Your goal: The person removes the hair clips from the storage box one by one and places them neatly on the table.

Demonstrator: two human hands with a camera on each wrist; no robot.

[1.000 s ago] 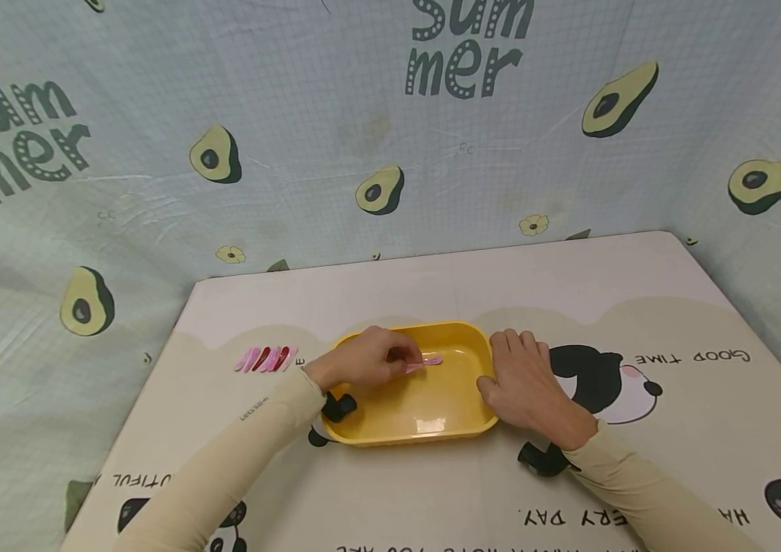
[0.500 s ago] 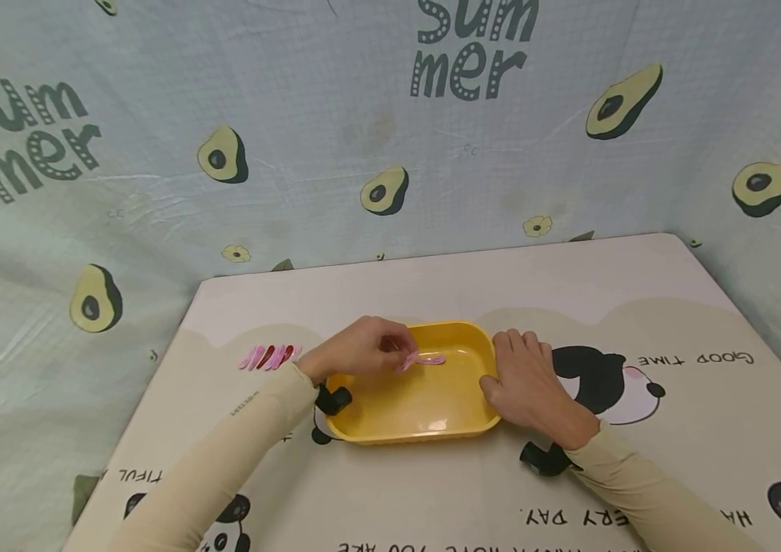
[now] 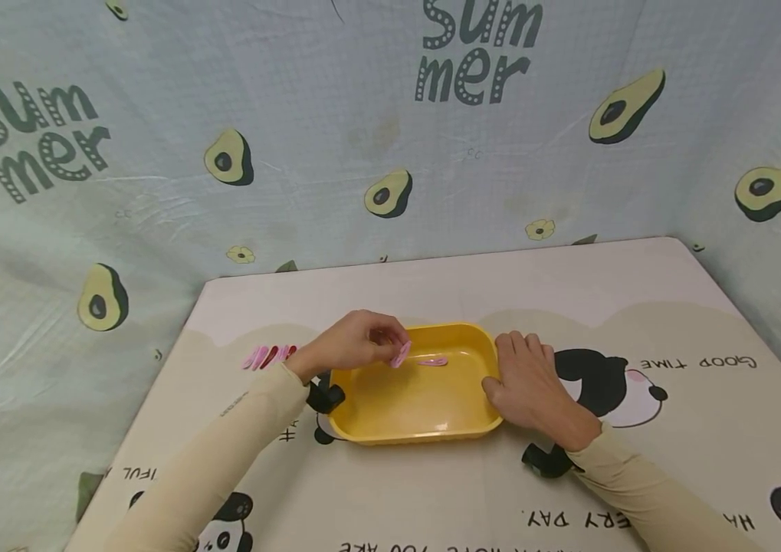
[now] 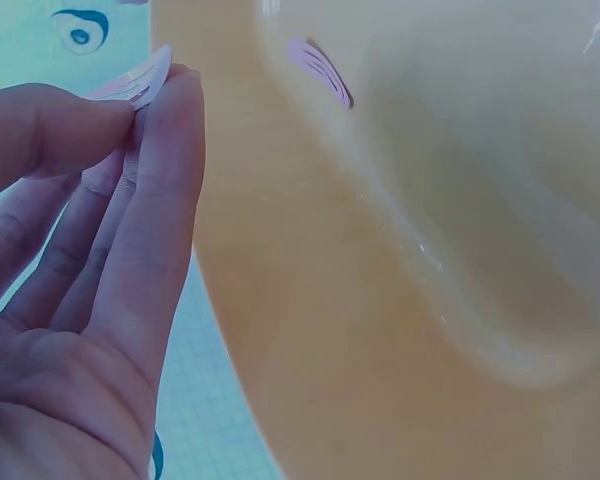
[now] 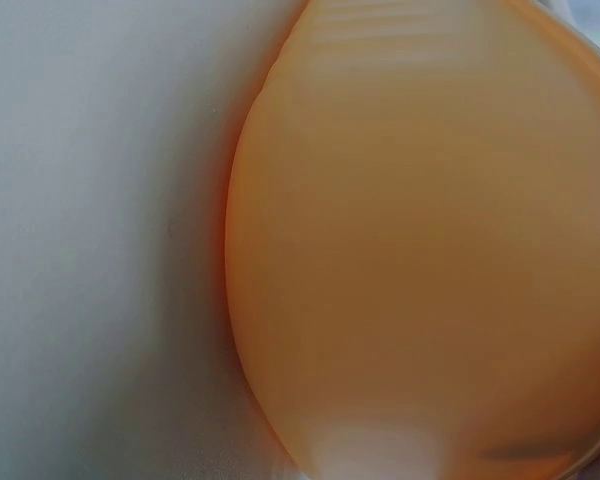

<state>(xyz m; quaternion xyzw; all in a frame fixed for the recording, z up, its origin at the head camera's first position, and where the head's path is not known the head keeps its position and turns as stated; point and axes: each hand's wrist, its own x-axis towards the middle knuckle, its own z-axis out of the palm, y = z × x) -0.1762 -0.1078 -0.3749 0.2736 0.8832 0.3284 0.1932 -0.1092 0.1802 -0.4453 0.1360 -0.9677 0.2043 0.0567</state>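
Note:
My left hand point(image 3: 361, 342) pinches a pink snap hair clip point(image 3: 401, 354) between thumb and fingertips, above the left part of a yellow plastic tray point(image 3: 424, 402). In the left wrist view the slits of the pinched clip point(image 4: 155, 78) show at the fingertips. A second pink hair clip point(image 3: 433, 361) lies on the tray floor near its far side. My right hand point(image 3: 526, 383) grips the tray's right rim, thumb on the near inner side. Only the tray wall point(image 5: 410, 230) fills the right wrist view, with that hand out of sight.
Left of the tray, a row of pink and dark red hair clips point(image 3: 269, 356) lies on the table, partly behind the left forearm. The table point(image 3: 390, 491) bears a dog print and lettering. Behind it hangs an avocado-patterned cloth point(image 3: 314, 115).
My left hand has lifted the pinched clip and drawn it slightly left and back, away from the clip lying in the tray. My right hand stays on the rim.

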